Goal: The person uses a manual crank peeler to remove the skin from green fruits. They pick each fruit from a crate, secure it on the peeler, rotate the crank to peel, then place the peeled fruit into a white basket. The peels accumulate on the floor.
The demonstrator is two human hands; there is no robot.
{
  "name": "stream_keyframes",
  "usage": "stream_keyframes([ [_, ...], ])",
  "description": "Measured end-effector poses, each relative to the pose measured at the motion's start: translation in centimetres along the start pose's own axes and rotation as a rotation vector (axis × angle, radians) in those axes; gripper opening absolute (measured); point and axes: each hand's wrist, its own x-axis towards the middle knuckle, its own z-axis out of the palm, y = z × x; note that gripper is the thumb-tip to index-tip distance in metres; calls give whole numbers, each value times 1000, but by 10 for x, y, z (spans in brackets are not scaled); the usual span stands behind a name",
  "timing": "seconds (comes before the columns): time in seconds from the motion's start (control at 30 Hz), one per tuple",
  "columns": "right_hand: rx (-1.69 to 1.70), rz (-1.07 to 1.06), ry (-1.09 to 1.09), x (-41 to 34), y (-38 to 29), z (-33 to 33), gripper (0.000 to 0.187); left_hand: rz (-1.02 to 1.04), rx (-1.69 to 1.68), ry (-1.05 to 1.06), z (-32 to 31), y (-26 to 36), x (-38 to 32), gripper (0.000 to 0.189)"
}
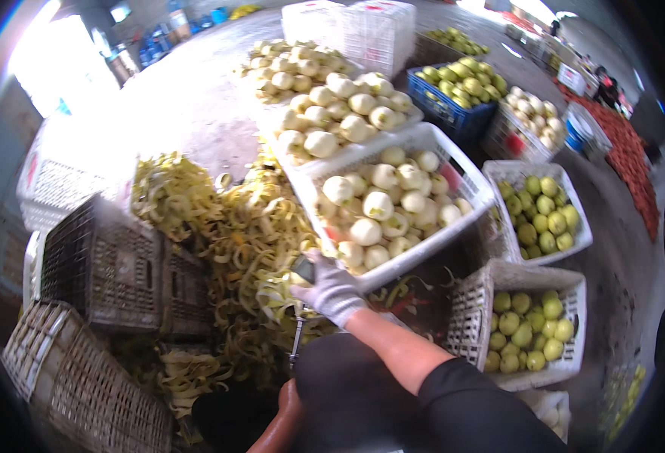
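My right hand [332,289] wears a pale knit glove and reaches forward over a heap of curled fruit peels [253,226]. Its fingers and thumb close around a small dark-and-pale object [303,272], blurred and partly covered, so I cannot tell what it is. Just below runs a thin metal rod [297,337], slanting down towards my left hand [290,393]. Most of that hand is hidden beside my dark-clothed knee, and its grip cannot be seen. Right of the glove stands a white plastic crate [468,204] of peeled, pale round fruits [379,205].
Peeled fruits [355,124] fill crates farther back. At right, white crates [578,334] and a blue crate [440,107] hold green unpeeled fruits [525,328]. Dirty plastic crates [123,266] lean at left. Farther right lies a long reddish heap [615,147], with people beyond.
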Motion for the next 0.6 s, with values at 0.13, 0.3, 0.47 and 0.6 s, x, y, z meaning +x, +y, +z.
stream_keyframes([
  [0.13,-56,118,62,25,5,-38,81,-466,-655,-46,-1,-39,22,29],
  [0.3,302,546,511,72,75,-150,75,-86,-57,49,-21,-33,35,25],
  [0.47,688,300,489,-64,210,-250,36,213,508,57,-29,-6,28,21],
  [0.6,-24,813,229,-223,314,-286,26,288,874,-128,-21,1,25,18],
])
